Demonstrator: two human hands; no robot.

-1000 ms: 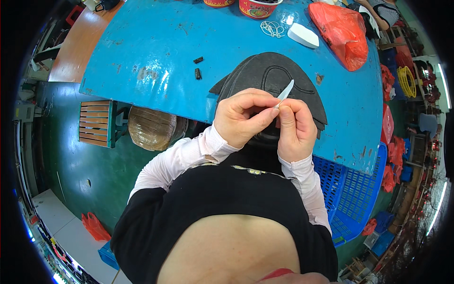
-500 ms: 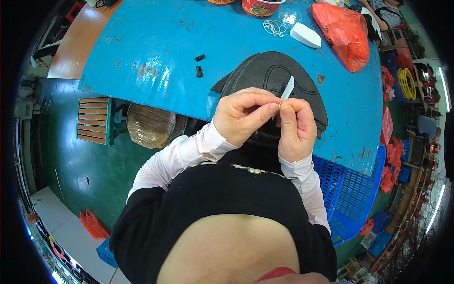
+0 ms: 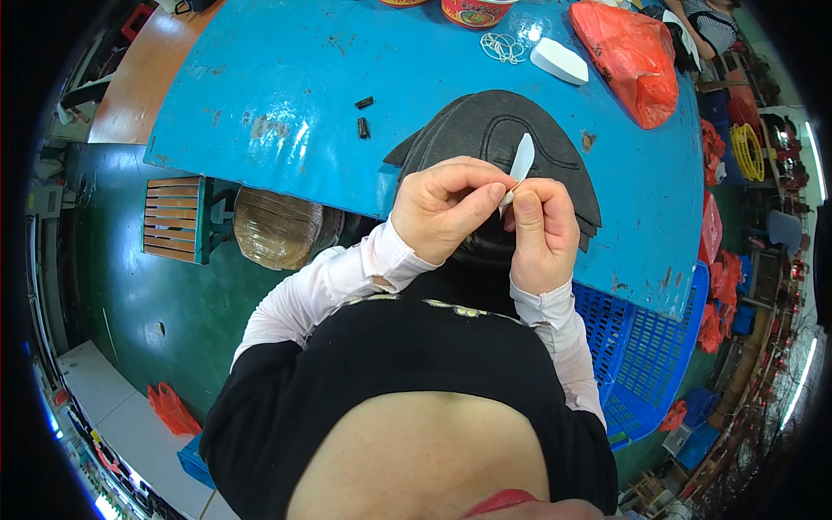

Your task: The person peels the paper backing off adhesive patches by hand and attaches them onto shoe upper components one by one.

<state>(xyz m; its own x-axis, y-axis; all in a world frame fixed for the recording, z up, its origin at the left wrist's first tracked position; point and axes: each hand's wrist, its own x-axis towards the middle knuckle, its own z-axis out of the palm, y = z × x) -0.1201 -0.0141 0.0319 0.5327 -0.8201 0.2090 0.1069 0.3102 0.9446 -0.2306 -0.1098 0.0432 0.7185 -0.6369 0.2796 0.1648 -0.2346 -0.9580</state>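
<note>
A thin white strip with a pointed end stands up from between my hands, over the near part of the table. My left hand pinches at its lower end with thumb and forefinger. My right hand is closed in a pinch right beside it, with a small pale bit showing between the fingertips. How the two bits join is hidden by the fingers. Just beyond and under the hands lies a stack of dark grey curved sheets, the top one with a raised looped line.
Two small black pieces lie left of the stack on the blue table. Farther back are a tangle of white string, a white block, a red plastic bag and a red tub. A blue crate stands lower right.
The white strip has turned slightly and shows a broader face, its tip a little farther left. More of the pale bit shows between the fingertips. Both hands stay nearly in place.
</note>
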